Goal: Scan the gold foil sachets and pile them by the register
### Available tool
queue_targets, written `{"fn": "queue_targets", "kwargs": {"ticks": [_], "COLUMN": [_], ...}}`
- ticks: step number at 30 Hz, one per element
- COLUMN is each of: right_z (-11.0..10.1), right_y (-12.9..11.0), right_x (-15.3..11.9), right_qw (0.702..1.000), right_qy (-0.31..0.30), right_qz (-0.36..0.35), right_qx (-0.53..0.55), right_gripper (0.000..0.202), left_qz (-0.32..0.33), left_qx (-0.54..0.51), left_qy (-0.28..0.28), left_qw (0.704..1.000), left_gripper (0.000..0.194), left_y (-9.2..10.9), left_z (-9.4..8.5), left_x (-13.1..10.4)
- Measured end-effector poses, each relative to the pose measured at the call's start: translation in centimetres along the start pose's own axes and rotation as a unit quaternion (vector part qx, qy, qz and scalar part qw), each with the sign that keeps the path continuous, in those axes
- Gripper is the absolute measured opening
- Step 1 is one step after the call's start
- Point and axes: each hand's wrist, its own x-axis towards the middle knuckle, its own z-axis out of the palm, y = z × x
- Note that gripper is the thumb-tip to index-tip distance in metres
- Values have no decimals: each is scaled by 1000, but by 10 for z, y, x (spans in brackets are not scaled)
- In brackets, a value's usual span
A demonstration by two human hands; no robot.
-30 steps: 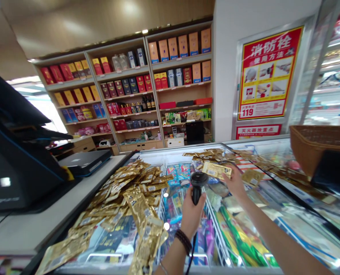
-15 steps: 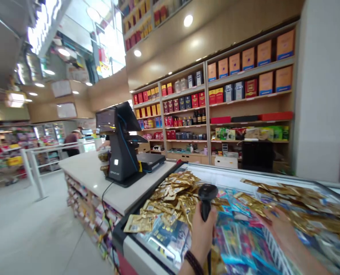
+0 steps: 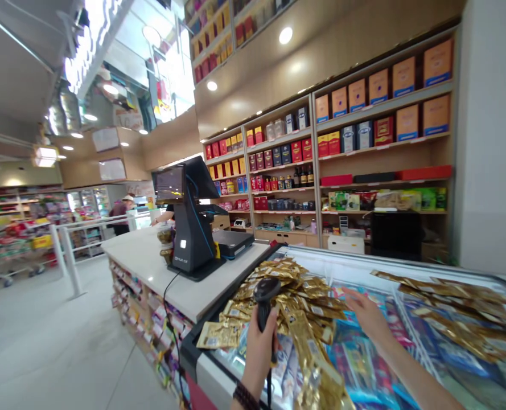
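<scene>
My left hand, with a dark beaded bracelet at the wrist, is wrapped round the handle of a black handheld scanner. The scanner stands upright over the left pile of gold packets. My right hand reaches over the glass-topped freezer with its fingers stretched out, near the right edge of that pile and above blue packages. No object shows in it. More gold packets lie on the right part of the freezer top.
A black register terminal stands on the white counter at the left. Shelves of boxes line the back wall. A person stands far left, near white railings. A cable hangs down the counter's side.
The scanner in my left hand has moved left. My right hand has moved left from the right-hand gold packets to the left pile's edge. More gold packets now lie beside the scanner.
</scene>
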Motion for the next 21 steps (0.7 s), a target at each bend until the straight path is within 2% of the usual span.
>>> {"fn": "queue_targets", "kwargs": {"ticks": [3, 6, 9, 12, 14, 16, 21], "right_z": [-57, -127, -196, -245, -264, -270, -251], "right_y": [17, 31, 42, 51, 54, 56, 53], "right_x": [-2, -5, -9, -15, -21, -26, -31], "right_qw": [998, 988, 968, 943, 928, 917, 889], "right_qy": [44, 107, 162, 187, 185, 169, 135], "right_qz": [25, 26, 27, 31, 35, 39, 97], "right_qx": [-42, -106, -188, -274, -321, -359, -427], "right_gripper": [30, 20, 9, 17, 28, 34, 44], "left_qz": [-8, -24, -40, -49, -57, -65, -86], "left_qx": [-3, -22, -45, -59, -59, -56, -71], "left_qy": [-14, -80, -129, -142, -173, -207, -255], "left_qw": [1000, 996, 990, 987, 982, 975, 960], "left_gripper": [95, 91, 90, 92, 90, 88, 89], "left_y": [4, 5, 5, 5, 4, 2, -12], "left_z": [7, 24, 52, 87, 111, 134, 185], "left_x": [-6, -15, -28, -42, -52, -62, -84]}}
